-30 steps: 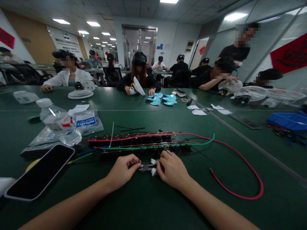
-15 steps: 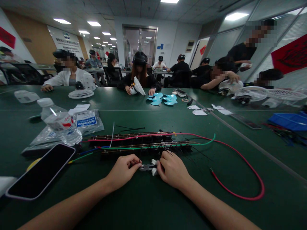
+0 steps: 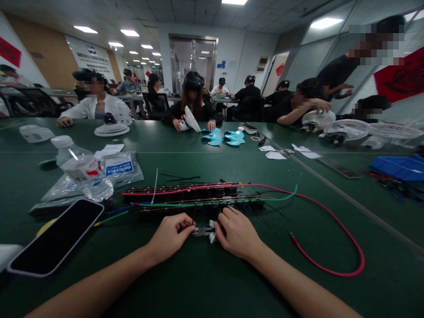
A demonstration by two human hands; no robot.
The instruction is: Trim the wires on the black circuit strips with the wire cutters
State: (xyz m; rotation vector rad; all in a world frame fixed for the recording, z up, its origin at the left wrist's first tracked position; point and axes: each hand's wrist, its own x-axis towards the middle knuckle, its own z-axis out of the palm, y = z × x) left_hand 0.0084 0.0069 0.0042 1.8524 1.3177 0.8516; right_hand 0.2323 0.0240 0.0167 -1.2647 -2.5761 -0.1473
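Note:
My left hand (image 3: 172, 235) is closed in a pinch at the tip of the pliers (image 3: 202, 231); what its fingertips hold is too small to name. The pliers have grey metal jaws and white parts near the grips. My right hand (image 3: 237, 232) is closed around their handle end. Just beyond both hands lie two long black terminal strips (image 3: 202, 204), side by side. A green wire (image 3: 185, 204) runs along the nearer strip, and a red wire (image 3: 331, 211) passes over the farther one and loops round to the right. A white cable tie (image 3: 155, 185) stands up at their left part.
On the left are a phone (image 3: 58, 238), a water bottle (image 3: 82, 168) and plastic bags (image 3: 123, 167). Farther back lie blue fan blades (image 3: 213, 138). A blue tray (image 3: 399, 168) sits at the right. Several people sit across the table; one person leans over at the right.
The pliers and my right hand have shifted slightly left. Across the table, a person's hand has moved onto the blue fan blades, and the standing person at the right leans farther right.

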